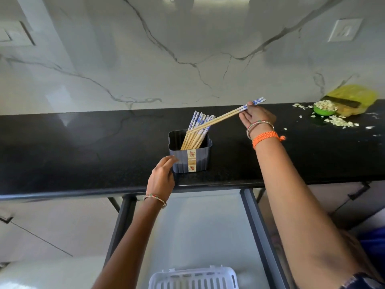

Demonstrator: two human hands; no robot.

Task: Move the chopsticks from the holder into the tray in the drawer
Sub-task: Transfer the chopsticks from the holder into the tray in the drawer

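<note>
Landmark: grey-blue ribbed chopstick holder (190, 157), standing upright on the black countertop (83, 155) near the front edge, a floral strip down its front face.

Left hand (161, 177): at the holder's lower left corner, fingers curled, fingertips touching or just short of the holder's wall; contact cannot be settled. Nothing is held in it. Thin bangle on the wrist.

Right hand (255, 117): up and to the right of the holder, above the counter. Thumb and fingers pinch a pair of chopsticks (225, 117) near their blue-and-white patterned ends. The pair slants down to the left, its plain wooden tips over the holder's mouth, lying across the other sticks. Bangles and an orange braided cord (266, 137) on this wrist.

Remaining chopsticks (196, 132): a bundle stands in the holder, leaning right, patterned ends up.

Below the holder, under the counter edge: open drawer with dark frame rails (260, 236), pale floor. White slotted tray (193, 278) lies in the drawer at the bottom of the view, no chopsticks seen in its visible part.

Far right of the holder, on the counter: small green bowl (325, 109) heaped with pale pieces, more pieces scattered around it, a yellow bag (354, 99) just behind.

Behind the holder: white veined marble backsplash (187, 49).
</note>
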